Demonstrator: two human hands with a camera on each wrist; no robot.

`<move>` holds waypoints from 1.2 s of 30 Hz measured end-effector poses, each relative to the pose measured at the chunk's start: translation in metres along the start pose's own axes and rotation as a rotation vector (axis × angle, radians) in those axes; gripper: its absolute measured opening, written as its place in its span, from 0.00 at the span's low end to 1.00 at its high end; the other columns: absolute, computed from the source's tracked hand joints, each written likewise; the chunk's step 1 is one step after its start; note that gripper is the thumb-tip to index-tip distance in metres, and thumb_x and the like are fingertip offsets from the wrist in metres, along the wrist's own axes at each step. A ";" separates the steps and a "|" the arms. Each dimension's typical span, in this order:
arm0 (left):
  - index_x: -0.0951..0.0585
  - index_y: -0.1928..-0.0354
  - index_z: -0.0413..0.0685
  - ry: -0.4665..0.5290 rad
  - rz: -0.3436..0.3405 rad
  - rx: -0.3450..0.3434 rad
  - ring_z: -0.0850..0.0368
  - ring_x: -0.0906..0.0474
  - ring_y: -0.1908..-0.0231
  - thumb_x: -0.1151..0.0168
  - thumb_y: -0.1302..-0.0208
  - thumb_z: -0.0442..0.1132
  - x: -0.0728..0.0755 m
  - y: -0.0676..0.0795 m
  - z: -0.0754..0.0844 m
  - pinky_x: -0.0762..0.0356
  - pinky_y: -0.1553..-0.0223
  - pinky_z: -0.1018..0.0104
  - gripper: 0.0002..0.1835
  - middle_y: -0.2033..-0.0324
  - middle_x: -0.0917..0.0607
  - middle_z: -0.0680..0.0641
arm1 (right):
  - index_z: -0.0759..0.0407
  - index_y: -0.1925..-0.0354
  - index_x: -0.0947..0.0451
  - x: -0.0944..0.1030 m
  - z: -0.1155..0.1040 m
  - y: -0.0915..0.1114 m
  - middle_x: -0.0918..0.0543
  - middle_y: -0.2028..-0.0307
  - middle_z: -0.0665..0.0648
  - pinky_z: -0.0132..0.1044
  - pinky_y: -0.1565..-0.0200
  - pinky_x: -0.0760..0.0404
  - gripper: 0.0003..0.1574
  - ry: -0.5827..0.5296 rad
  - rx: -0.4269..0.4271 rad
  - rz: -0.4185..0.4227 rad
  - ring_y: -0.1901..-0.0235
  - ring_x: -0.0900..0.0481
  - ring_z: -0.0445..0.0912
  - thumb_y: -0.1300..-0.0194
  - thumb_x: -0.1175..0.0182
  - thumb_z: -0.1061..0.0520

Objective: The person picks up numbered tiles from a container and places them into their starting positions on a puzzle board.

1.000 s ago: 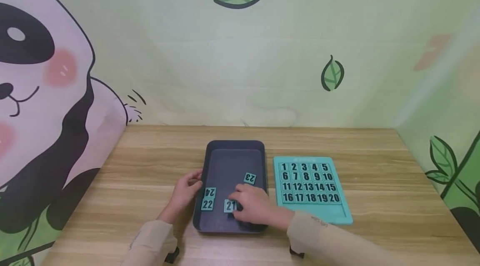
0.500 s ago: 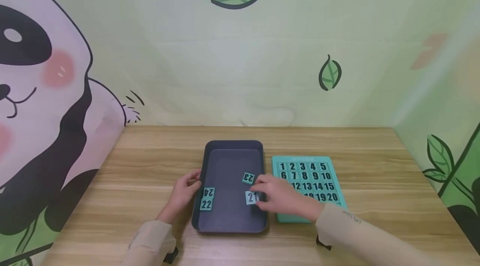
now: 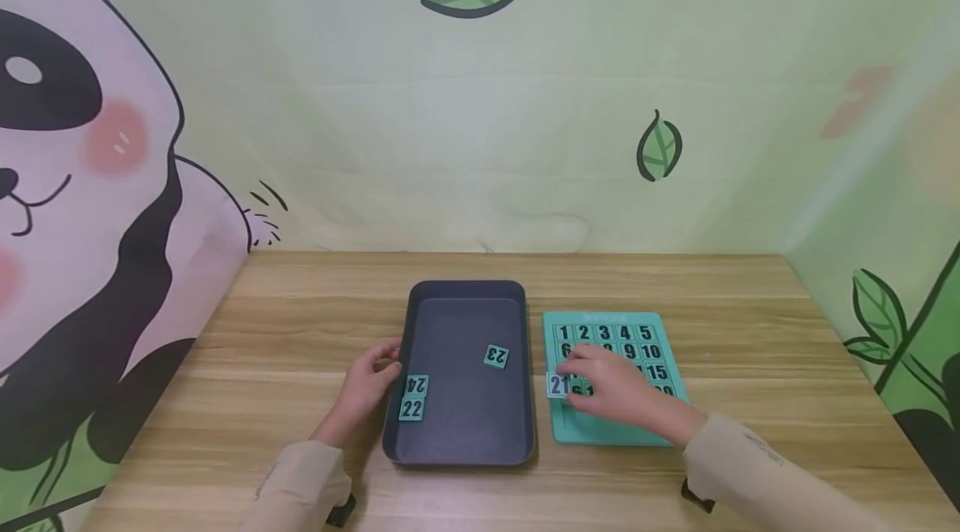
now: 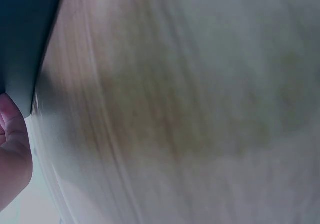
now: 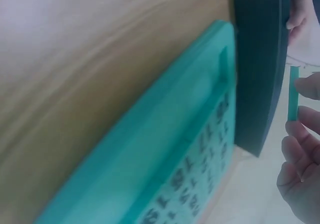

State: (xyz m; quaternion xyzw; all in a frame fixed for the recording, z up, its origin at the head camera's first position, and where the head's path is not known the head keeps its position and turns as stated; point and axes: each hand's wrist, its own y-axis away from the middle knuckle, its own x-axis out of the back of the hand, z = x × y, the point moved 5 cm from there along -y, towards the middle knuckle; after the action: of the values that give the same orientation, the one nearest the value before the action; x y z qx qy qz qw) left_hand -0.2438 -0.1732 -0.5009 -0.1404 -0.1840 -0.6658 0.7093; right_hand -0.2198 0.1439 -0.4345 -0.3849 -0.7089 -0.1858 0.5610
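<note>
My right hand point(image 3: 611, 386) pinches a teal number tile marked 21 point(image 3: 558, 385) between thumb and fingers. The tile is over the left edge of a teal number board point(image 3: 600, 430); the right wrist view shows the tile point(image 5: 293, 94) edge-on, apart from the board. Rows of numbered tiles fill the board's upper part, some hidden by the hand. Its bottom row shows bare. With curled fingers, my left hand point(image 3: 367, 392) holds the left side of a dark tray point(image 3: 472, 440). Inside the tray lie tiles 22 point(image 3: 412, 409), 24 point(image 3: 417, 385) and 23 point(image 3: 496, 356); 24 and 23 are upside down.
Tray and board stand side by side on a wood-grain table point(image 3: 300, 290), with a narrow gap between them. A pale green backdrop point(image 3: 480, 115) with a panda and leaves rises behind the table and at its sides.
My right hand has carried tile 21 from the tray rightward to the board's left edge. My left hand has stayed at the tray's side, and the other tiles have not moved.
</note>
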 end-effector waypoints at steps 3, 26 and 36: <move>0.29 0.46 0.38 0.001 -0.002 0.007 0.46 0.25 0.57 0.49 0.43 0.29 0.000 0.000 -0.002 0.25 0.61 0.63 0.20 0.56 0.23 0.37 | 0.56 0.61 0.20 -0.003 0.006 0.006 0.25 0.69 0.47 0.28 0.69 0.27 0.17 -0.003 0.002 -0.007 0.69 0.28 0.39 0.53 0.36 0.53; 0.29 0.45 0.39 -0.006 -0.003 0.016 0.44 0.26 0.54 0.49 0.43 0.31 0.001 0.001 -0.002 0.25 0.56 0.59 0.21 0.54 0.24 0.38 | 0.55 0.62 0.20 -0.034 0.021 0.033 0.25 0.70 0.46 0.25 0.70 0.28 0.19 0.055 0.035 -0.048 0.71 0.30 0.35 0.56 0.36 0.51; 0.29 0.45 0.40 -0.004 -0.001 0.012 0.44 0.25 0.54 0.49 0.42 0.30 0.000 -0.001 -0.003 0.25 0.55 0.58 0.20 0.54 0.23 0.38 | 0.54 0.60 0.21 -0.036 0.020 0.030 0.28 0.71 0.46 0.23 0.74 0.32 0.19 0.028 0.012 -0.083 0.74 0.35 0.34 0.54 0.37 0.51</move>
State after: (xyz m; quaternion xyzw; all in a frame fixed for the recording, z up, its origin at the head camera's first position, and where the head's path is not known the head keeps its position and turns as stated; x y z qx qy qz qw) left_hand -0.2447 -0.1744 -0.5033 -0.1375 -0.1894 -0.6649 0.7093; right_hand -0.2075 0.1650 -0.4796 -0.3493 -0.7173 -0.2101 0.5650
